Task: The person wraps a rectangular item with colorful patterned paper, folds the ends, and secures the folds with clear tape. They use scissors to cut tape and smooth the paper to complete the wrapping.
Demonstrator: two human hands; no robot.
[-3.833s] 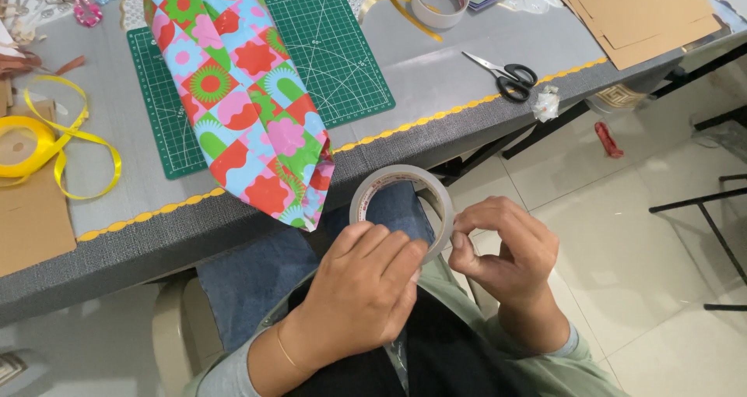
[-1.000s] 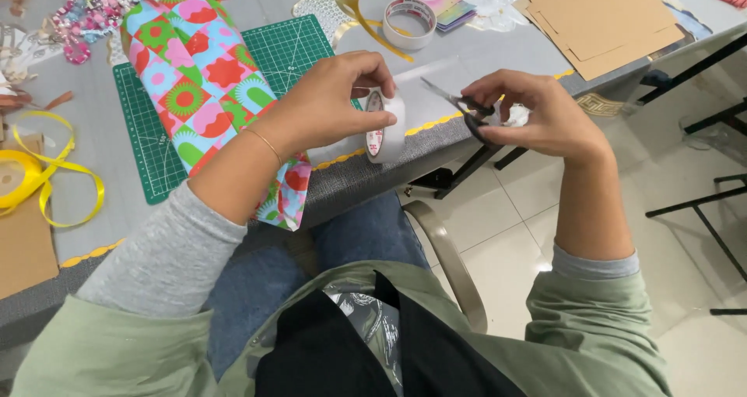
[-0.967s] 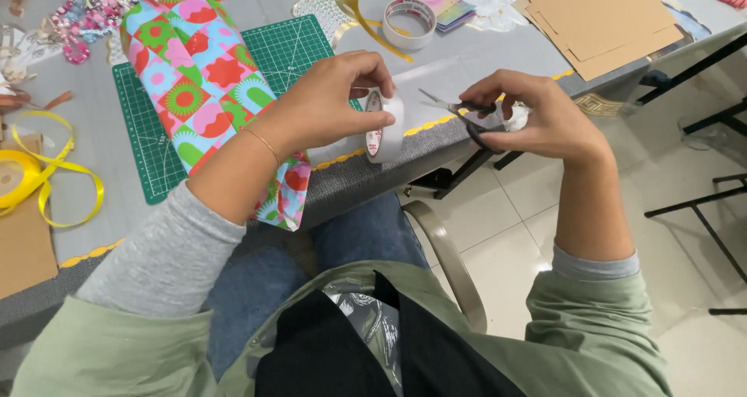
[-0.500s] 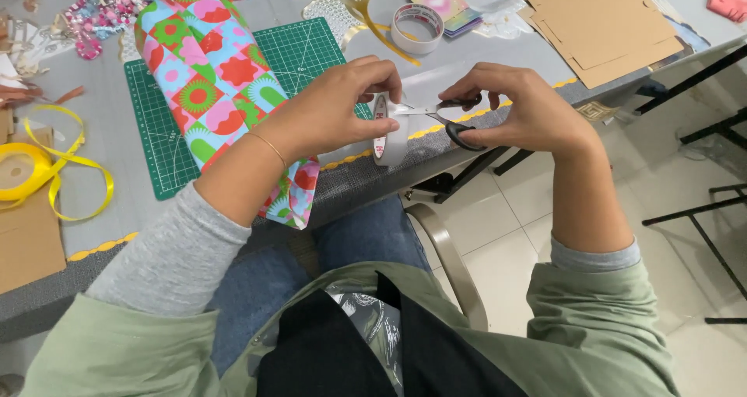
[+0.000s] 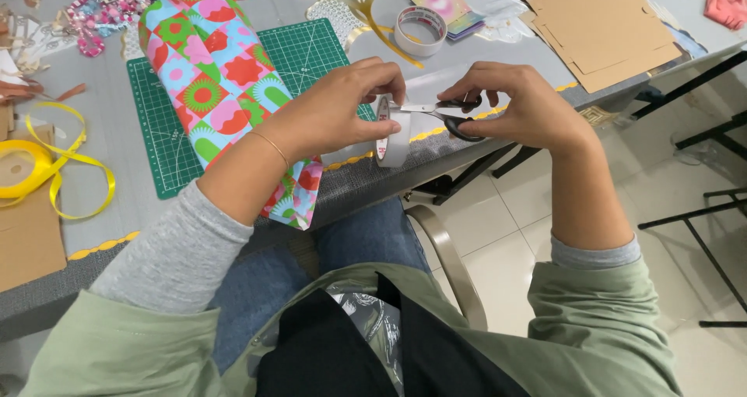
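Left hand (image 5: 342, 113) — closed round a roll of white tape (image 5: 393, 132), thumb and fingers pinching the rim, roll held on edge just above the near table edge (image 5: 366, 183). Right hand (image 5: 517, 105) — closed through the black handles of a pair of scissors (image 5: 440, 117), blades pointing left and reaching the top of the roll. Against the view half a second back: blades closer in to the roll, both hands lower and nearer the table edge, the short free strip of tape no longer plainly seen between them; against the view nearly four seconds back: roll then held flat-on with both hands, scissors then lying on the table. Reading, offered as judgement only: cut at or near the blades, a short length of tape about to come free or just freed — cannot tell which. Beyond the hands: parcel in bright patterned wrapping paper (image 5: 226, 86) lying across a green cutting mat (image 5: 311, 54); second tape roll (image 5: 420, 31) farther back; brown card sheets (image 5: 599, 23) right; yellow ribbon (image 5: 39, 163) far left.
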